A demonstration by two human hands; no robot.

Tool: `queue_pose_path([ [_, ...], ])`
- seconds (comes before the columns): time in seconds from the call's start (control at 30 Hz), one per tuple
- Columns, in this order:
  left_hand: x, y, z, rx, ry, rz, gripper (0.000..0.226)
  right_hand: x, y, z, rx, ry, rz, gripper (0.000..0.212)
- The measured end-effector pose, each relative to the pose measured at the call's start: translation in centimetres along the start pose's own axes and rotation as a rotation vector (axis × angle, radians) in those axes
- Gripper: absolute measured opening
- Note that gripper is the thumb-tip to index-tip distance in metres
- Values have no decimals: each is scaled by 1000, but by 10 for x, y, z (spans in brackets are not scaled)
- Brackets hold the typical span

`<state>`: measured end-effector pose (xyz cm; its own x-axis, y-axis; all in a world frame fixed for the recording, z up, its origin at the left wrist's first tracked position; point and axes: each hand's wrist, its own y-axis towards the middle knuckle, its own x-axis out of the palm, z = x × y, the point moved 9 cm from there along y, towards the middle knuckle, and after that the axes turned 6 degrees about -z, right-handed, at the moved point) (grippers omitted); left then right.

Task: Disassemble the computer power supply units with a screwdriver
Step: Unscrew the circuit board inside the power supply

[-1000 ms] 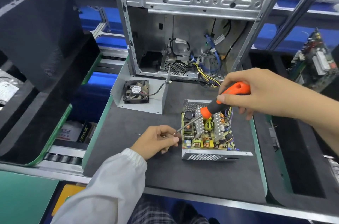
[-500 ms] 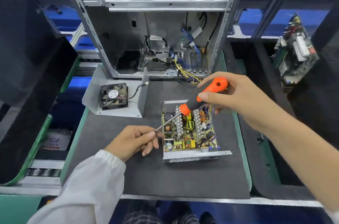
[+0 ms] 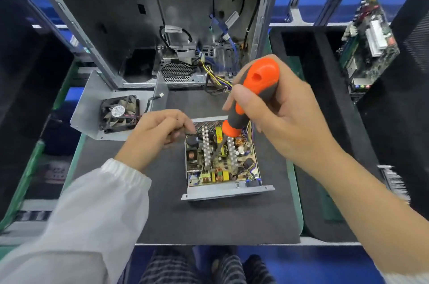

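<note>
**Power supply unit: circuit board screws in hand**

Power supply unit [image 3: 220,163] sits open on our mat [image 3: 209,218]. Our right hand [image 3: 278,121] grips the screwdriver [image 3: 250,95] upright over the board; our left hand [image 3: 157,135] curls, pinched, just beside the casing. Next we likely seat the tip squarely. Beyond, the fan cover [image 3: 118,109].

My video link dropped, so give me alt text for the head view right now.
The right hand holds an orange screwdriver upright, its shaft down inside an open power supply unit on a dark mat. The left hand rests at its far left corner, near a detached fan.
</note>
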<state>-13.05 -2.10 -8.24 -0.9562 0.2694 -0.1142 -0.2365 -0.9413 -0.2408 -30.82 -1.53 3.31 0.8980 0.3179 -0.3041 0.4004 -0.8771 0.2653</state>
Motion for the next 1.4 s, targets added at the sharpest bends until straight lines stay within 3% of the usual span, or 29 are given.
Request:
queue_pose_path([
  [0.17,30,4,11,185,180,148,31,-10,-22,23,51,-75,17,25],
  [0.3,46,-2,0,251,197,182,27,-6,-33,34,62,-130,32,24],
  [0.5,47,-5,-16,213,158,195,25,-13,-39,32,31,-84,112,18],
  [1.4,59,-7,-9,205,244,139,22,-2,-50,47,88,-110,15,25],
])
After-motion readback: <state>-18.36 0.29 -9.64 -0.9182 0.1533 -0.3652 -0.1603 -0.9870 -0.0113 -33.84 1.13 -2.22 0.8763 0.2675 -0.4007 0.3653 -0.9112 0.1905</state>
